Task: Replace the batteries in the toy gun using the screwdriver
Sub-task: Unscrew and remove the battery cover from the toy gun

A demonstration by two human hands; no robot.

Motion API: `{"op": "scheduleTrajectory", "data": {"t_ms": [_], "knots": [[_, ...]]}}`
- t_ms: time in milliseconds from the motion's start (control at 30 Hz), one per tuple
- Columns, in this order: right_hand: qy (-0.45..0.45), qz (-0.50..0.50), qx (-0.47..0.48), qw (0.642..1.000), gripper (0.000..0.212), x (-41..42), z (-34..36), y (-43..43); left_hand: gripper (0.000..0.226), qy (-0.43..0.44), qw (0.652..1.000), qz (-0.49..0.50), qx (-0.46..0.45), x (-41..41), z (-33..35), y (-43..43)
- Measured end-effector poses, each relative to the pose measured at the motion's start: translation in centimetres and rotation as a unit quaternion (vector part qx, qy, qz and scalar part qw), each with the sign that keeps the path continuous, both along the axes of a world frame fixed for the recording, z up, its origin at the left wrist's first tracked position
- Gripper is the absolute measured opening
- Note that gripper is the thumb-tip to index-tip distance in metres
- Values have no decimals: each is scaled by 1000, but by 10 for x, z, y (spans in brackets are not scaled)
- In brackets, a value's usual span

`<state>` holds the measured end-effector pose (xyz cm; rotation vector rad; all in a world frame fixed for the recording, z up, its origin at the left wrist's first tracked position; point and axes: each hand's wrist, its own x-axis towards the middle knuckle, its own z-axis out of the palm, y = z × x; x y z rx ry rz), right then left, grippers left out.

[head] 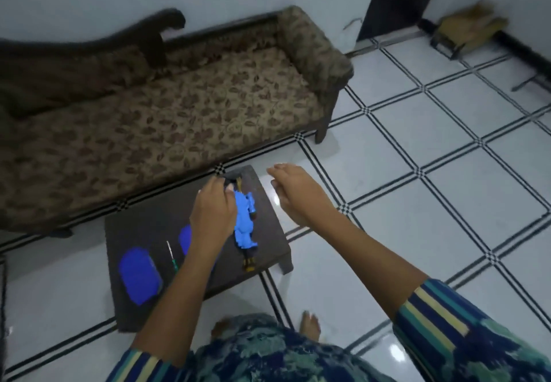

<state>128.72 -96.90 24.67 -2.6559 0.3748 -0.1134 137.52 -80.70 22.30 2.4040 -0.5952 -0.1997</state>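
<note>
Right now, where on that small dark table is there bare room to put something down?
The table's far left corner, beyond the left blue pad and screwdriver, is bare; so is the narrow strip between toy gun and right edge. The middle is crowded: screwdriver, second blue pad, left hand, toy gun.

A low table (140, 226) stands on the floor in the near middle, and a sofa (179, 98) stands behind it, along the far wall. On the table the toy gun (244, 223) lies at the right side, lengthwise from near to far. The screwdriver (172, 255) lies left of it, between the near pad (138, 274) on its left and the far pad (186, 237) on its right, which the left arm partly hides. The left hand (213, 202) is over the gun's left side. The right hand (293, 190) hangs beyond the table's right edge. A box (465, 28) sits far right, by the wall.
</note>
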Motion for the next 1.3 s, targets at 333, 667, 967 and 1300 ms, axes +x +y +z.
{"op": "scheduleTrajectory", "data": {"t_ms": [333, 667, 967, 1300], "knots": [[3, 126, 20, 992, 42, 69, -11, -96, 37, -1, 989, 144, 41, 42, -3, -67], [102, 343, 25, 934, 39, 235, -13, -197, 32, 44, 945, 313, 80, 128, -25, -149], [91, 519, 5, 850, 30, 383, -12, -197, 37, 59, 859, 503, 70, 207, -10, -169], [110, 719, 3, 686, 36, 504, -14, -146, 31, 72, 702, 706, 67, 233, -18, -190]]}}
